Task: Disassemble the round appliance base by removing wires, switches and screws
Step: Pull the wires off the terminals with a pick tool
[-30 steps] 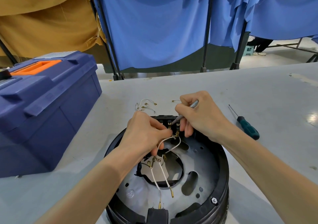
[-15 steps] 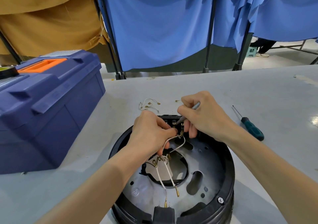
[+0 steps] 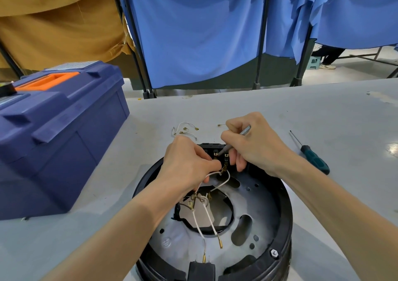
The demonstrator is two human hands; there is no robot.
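The round black base [image 3: 261, 207] sits on the grey table [image 3: 323, 108], close to the person. Their left hand [image 3: 185, 164] pinches a white wire [image 3: 224, 181] at its far rim; the right hand [image 3: 256, 145] grips a thin grey tool [image 3: 245, 131] pointed at the connectors there. A screwdriver [image 3: 314, 160] lies off right

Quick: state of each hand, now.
Left hand: closed, pinching the white wire.
Right hand: closed, holding a thin grey tool, tip at the terminal block.
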